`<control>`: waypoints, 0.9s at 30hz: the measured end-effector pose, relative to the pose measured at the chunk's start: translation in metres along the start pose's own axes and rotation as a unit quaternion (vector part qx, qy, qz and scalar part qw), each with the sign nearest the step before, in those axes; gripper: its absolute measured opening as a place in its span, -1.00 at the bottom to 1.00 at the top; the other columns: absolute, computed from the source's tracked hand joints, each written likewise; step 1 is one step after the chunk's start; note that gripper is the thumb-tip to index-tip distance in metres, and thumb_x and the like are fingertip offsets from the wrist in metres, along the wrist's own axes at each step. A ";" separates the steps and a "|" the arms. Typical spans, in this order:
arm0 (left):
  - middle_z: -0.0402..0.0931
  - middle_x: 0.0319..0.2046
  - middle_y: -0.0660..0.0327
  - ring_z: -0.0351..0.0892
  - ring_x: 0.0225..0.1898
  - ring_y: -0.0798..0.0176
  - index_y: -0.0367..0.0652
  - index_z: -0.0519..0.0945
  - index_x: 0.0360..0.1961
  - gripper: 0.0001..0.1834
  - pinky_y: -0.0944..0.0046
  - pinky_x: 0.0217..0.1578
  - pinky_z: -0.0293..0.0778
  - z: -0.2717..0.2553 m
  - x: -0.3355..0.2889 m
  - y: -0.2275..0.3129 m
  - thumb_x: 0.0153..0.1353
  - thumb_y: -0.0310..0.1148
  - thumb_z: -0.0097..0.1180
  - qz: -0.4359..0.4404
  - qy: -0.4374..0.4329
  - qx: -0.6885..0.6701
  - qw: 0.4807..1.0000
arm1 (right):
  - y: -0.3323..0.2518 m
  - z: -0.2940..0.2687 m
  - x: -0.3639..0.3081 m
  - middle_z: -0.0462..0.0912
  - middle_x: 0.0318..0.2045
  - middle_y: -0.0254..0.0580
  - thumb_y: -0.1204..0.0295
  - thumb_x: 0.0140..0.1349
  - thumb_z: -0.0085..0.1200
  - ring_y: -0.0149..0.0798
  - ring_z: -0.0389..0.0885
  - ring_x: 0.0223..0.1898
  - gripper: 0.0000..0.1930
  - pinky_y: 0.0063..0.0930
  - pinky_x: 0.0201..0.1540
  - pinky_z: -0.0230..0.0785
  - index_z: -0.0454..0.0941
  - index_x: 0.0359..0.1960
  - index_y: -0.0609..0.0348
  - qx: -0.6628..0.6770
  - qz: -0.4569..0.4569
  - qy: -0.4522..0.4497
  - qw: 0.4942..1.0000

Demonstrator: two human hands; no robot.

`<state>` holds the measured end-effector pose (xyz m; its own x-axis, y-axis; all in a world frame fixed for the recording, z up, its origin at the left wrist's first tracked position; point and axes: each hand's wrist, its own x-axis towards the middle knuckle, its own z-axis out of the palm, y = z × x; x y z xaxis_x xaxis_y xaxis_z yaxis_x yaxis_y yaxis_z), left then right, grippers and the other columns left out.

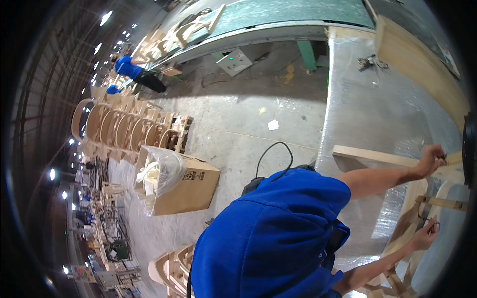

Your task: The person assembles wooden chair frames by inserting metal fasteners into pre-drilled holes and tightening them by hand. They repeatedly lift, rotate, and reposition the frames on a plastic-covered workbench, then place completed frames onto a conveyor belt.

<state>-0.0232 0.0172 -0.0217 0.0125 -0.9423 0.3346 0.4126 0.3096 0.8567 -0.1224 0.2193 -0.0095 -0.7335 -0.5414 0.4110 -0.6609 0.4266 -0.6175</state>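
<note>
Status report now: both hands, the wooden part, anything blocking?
Left hand pinching something small at the wooden frame, upper rail. Right hand on a lower piece, grip unclear. Nothing blocking on the foil-covered bench.

Bright overhead lamps, perhaps glare, warped dark rim

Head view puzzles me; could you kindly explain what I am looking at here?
It comes from a wide fisheye camera worn on a person's head, so straight edges bend. The blue shirt and two bare arms are that person's. The upper hand and the lower hand both pinch at a pale wooden frame lying on a silvery wrapped bench; what small dark thing each holds is unclear. On the floor stand a cardboard box and rows of curved wooden parts.
</note>
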 end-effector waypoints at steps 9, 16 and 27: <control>0.54 -0.28 0.27 0.51 -0.32 0.40 -0.19 0.52 -0.24 -0.79 0.34 -0.30 0.45 -0.006 0.003 -0.026 0.11 -0.40 0.23 0.082 -0.087 -0.110 0.987 | 0.037 0.008 0.014 0.64 -0.14 -0.06 0.51 0.25 -0.05 -0.25 0.60 -0.10 -0.73 -0.46 0.02 0.40 0.52 -0.05 0.36 0.257 -0.018 -0.163 0.953; 0.61 -0.37 0.22 0.55 -0.34 0.42 -0.43 0.58 -0.26 -0.86 0.42 -0.20 0.44 -0.005 0.017 0.025 0.21 -0.66 -0.01 0.029 -0.145 -0.087 0.985 | -0.034 0.016 -0.002 0.60 -0.67 -0.29 0.35 -0.04 0.37 -0.52 0.48 -0.64 -0.80 -0.62 -0.50 0.34 0.62 -0.56 0.19 0.080 -0.002 0.181 0.980; 0.62 -0.41 0.15 0.60 -0.34 0.36 -0.47 0.59 -0.32 -0.90 0.43 -0.25 0.48 -0.013 0.022 0.041 0.15 -0.68 0.07 0.046 -0.205 -0.026 0.977 | -0.045 0.005 -0.006 0.54 -0.73 -0.34 0.45 -0.05 0.37 -0.57 0.42 -0.68 -0.79 -0.69 -0.55 0.30 0.56 -0.59 0.30 0.186 0.028 0.172 0.967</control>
<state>0.0064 0.0074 0.0160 -0.3097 -0.7767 0.5485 0.4733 0.3744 0.7974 -0.0871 0.1996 0.0123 -0.8178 -0.2255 0.5295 -0.5630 0.1223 -0.8174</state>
